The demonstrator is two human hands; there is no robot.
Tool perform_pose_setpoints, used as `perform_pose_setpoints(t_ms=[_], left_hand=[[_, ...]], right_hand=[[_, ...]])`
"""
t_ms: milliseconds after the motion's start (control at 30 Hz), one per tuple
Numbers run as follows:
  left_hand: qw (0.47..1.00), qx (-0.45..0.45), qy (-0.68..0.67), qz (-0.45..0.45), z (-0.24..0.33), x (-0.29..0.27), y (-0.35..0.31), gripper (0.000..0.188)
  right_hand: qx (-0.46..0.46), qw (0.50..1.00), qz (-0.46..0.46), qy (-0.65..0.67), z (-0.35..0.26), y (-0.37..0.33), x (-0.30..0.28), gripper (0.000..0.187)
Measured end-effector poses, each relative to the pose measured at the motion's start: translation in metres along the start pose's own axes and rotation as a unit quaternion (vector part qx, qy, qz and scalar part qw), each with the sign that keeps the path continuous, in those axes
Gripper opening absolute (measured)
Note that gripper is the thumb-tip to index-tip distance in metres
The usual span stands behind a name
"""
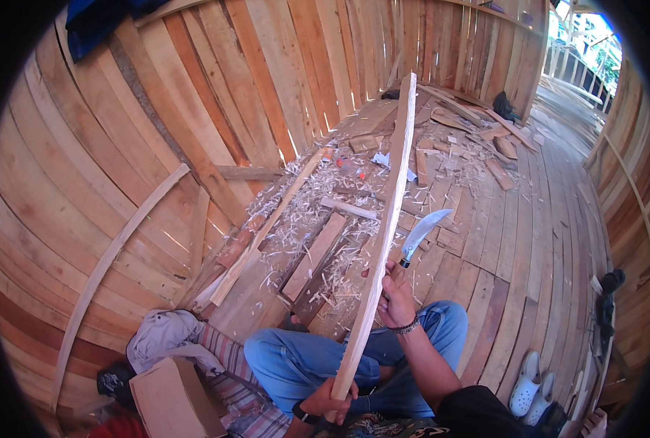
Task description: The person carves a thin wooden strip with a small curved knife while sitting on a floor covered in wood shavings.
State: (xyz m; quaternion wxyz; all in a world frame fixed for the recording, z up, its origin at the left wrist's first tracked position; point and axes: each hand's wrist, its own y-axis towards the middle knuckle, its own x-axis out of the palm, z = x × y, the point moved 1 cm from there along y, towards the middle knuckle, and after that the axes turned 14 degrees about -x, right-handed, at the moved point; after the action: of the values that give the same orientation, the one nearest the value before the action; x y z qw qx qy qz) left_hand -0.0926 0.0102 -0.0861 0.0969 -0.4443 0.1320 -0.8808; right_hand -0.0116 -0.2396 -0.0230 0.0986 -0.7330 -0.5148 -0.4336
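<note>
A long, pale wooden strip [391,212] slants up and away from my lap, its right edge rough and whittled. My left hand [323,400] is closed around the strip's lower end. Higher up, my right hand [396,298] is closed on the dark handle of a knife [421,235], right beside the strip. The knife's curved, shiny blade points up and to the right, apart from the wood. Part of the right hand's fingers lies behind the strip, so I cannot tell whether they touch it.
Wood shavings [288,241] and offcuts [453,120] litter the plank floor ahead. Short boards [314,255] lie before my crossed legs. A cardboard box [168,398] and striped cloth [226,347] are at the left; pale clogs [526,387] stand at the right. Another strip [113,252] leans on the plank wall.
</note>
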Motion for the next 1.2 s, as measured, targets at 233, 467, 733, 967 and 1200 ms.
perform_pose_setpoints(t_ms=[233, 467, 733, 967, 1200], left_hand=[[0.99, -0.003, 0.076, 0.121, 0.016, 0.018, 0.005, 0.028], [0.944, 0.061, 0.186, 0.266, 0.018, 0.023, 0.008, 0.033], [0.774, 0.101, 0.427, 0.457, 0.019, 0.036, 0.013, 0.047], [0.767, 0.125, 0.435, 0.455, 0.014, 0.042, 0.013, 0.059], [0.791, 0.132, 0.453, 0.389, 0.012, 0.048, 0.015, 0.076]], right_hand=[[0.025, 0.999, 0.01, -0.02, -0.004, -0.007, -0.001, 0.06], [0.054, 0.997, 0.033, -0.051, 0.009, -0.013, -0.017, 0.048], [0.065, 0.99, 0.077, -0.094, 0.025, -0.024, -0.028, 0.043], [0.087, 0.988, 0.046, -0.116, 0.029, -0.025, -0.029, 0.043], [0.11, 0.987, 0.039, -0.11, 0.031, -0.027, -0.029, 0.045]])
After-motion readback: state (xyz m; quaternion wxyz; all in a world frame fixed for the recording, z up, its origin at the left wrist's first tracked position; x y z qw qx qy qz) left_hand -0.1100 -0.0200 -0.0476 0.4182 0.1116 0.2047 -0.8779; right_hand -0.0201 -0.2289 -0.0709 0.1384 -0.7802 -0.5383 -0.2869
